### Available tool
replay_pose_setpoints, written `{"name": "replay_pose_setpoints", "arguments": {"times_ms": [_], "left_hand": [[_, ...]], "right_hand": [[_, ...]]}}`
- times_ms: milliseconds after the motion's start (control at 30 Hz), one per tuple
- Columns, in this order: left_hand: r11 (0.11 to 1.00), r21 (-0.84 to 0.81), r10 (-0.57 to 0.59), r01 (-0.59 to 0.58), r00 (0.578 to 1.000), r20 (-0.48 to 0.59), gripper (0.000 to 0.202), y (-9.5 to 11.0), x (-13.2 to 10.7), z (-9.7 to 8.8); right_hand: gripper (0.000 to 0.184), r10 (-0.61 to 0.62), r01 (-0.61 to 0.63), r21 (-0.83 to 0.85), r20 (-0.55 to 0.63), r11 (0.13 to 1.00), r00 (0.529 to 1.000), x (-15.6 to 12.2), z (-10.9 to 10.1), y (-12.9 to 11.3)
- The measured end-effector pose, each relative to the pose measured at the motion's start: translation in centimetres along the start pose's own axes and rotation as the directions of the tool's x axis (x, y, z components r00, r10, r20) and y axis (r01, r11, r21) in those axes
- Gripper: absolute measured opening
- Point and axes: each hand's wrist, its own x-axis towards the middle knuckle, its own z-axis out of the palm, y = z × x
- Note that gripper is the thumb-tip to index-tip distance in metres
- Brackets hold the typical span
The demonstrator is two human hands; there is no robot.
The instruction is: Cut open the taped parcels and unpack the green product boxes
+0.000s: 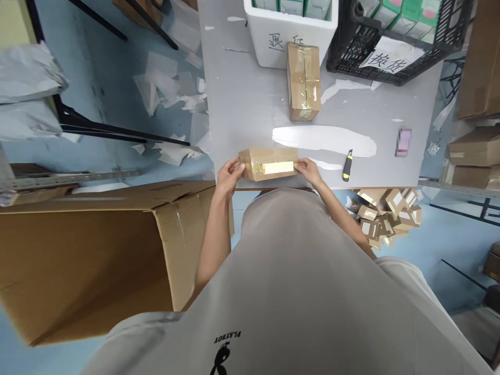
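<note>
Near the front edge of the grey table (pixel 242 104), a brown cardboard box (pixel 250 156) with clear tape and a white label (pixel 278 167) is between my hands. My left hand (pixel 229 176) grips its left end, with thumb and fingers closed on the corner. The right end is pinched by my right hand (pixel 308 171). Farther back stands a second taped cardboard box (pixel 304 78), up against a white bin. To the right of my right hand lies a black and yellow utility knife (pixel 347 165) on the tabletop.
A white bin (pixel 269 36) and a black crate (pixel 363 47), both holding green-and-white boxes, stand at the back. White paper (pixel 324 140) lies mid-table. At lower left is a large open carton (pixel 97 260). Small boxes (pixel 386 216) are piled on the floor at right.
</note>
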Motion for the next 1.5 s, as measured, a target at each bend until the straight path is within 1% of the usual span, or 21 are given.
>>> {"name": "replay_pose_setpoints", "arguments": {"times_ms": [67,167,233,267,300,367,433,500,600,667,733,800,900,967,1067,1167,1200,1267,1367,1500], "left_hand": [[0.997,-0.044,-0.060,0.063,0.996,0.065,0.072,-0.3,0.3,3.5],[0.980,-0.056,-0.179,0.191,0.970,0.165,0.055,-0.5,0.6,8.4],[0.968,-0.029,-0.239,0.250,0.950,0.201,0.038,-0.5,0.8,10.4],[0.964,-0.014,-0.257,0.265,0.944,0.206,0.031,-0.5,0.9,11.0],[0.963,-0.004,-0.265,0.271,0.943,0.201,0.025,-0.4,1.0,11.2],[0.966,-0.007,-0.254,0.259,0.952,0.173,0.019,-0.3,1.2,11.2],[0.972,-0.030,-0.229,0.235,0.965,0.130,0.018,0.1,1.5,10.9],[0.974,-0.035,-0.219,0.223,0.972,0.091,0.020,0.6,1.7,10.8],[0.975,0.010,-0.222,0.222,0.972,0.083,0.029,1.6,1.8,11.3],[0.978,0.038,-0.208,0.205,0.973,0.104,0.040,2.1,1.7,11.4],[0.987,0.034,-0.160,0.157,0.979,0.130,0.048,2.3,1.6,11.1],[0.995,0.024,-0.098,0.095,0.985,0.141,0.054,2.2,1.5,10.5],[0.998,0.046,-0.050,0.044,0.991,0.122,0.066,1.4,1.6,9.8],[0.996,0.068,-0.065,0.058,0.993,0.102,0.067,0.6,1.7,9.7],[0.987,0.122,-0.114,0.105,0.991,0.071,0.057,-0.5,1.7,10.1],[0.972,0.201,-0.130,0.124,0.991,0.014,0.046,-0.5,2.2,10.7],[0.969,0.220,-0.117,0.115,0.993,-0.003,0.045,-0.1,2.6,10.9],[0.968,0.240,-0.066,0.070,0.997,-0.026,0.045,1.3,3.7,11.5],[0.968,0.247,0.046,-0.039,0.999,-0.022,0.048,4.7,6.0,13.1],[0.954,0.230,0.186,-0.195,0.981,0.062,0.051,10.0,9.3,16.8]], "right_hand": [[0.033,-0.038,0.032,-0.078,-0.084,0.996,0.996,-1.1,-2.5,0.6],[0.035,-0.033,-0.008,-0.212,-0.192,0.977,0.981,-2.5,-5.1,1.3],[0.034,-0.022,-0.031,-0.249,-0.207,0.968,0.978,-3.0,-6.2,1.8],[0.033,-0.018,-0.031,-0.244,-0.196,0.969,0.980,-3.0,-6.6,2.0],[0.032,-0.014,-0.028,-0.227,-0.181,0.974,0.983,-2.8,-6.9,2.2],[0.035,-0.002,-0.027,-0.171,-0.168,0.985,0.986,-2.1,-7.3,2.4],[0.046,0.029,-0.046,-0.095,-0.176,0.994,0.984,-1.0,-7.5,2.4],[0.059,0.089,-0.093,-0.014,-0.163,0.996,0.983,0.2,-7.6,2.0],[0.069,0.190,-0.184,0.068,-0.094,0.981,0.977,1.6,-7.7,1.2],[0.071,0.228,-0.223,0.073,-0.070,0.972,0.971,1.8,-8.1,0.7],[0.074,0.218,-0.213,0.070,-0.063,0.974,0.974,1.4,-8.8,0.4],[0.076,0.167,-0.163,0.076,-0.050,0.984,0.985,0.7,-9.6,0.3],[0.076,0.089,-0.086,0.089,-0.028,0.992,0.996,-0.5,-9.9,0.7],[0.073,0.097,-0.095,0.078,-0.028,0.992,0.995,-0.9,-9.4,1.1],[0.065,0.168,-0.167,0.048,-0.038,0.985,0.985,-0.9,-8.5,1.8],[0.054,0.208,-0.205,0.073,-0.035,0.976,0.978,-0.3,-8.3,1.9],[0.051,0.208,-0.204,0.091,-0.037,0.975,0.977,0.1,-8.4,1.7],[0.045,0.192,-0.184,0.120,-0.053,0.975,0.980,1.4,-8.9,0.7],[0.040,0.127,-0.112,0.142,-0.102,0.984,0.987,4.1,-9.8,-2.1],[0.054,0.017,0.009,0.180,-0.145,0.984,0.989,8.0,-10.2,-7.3]]}}
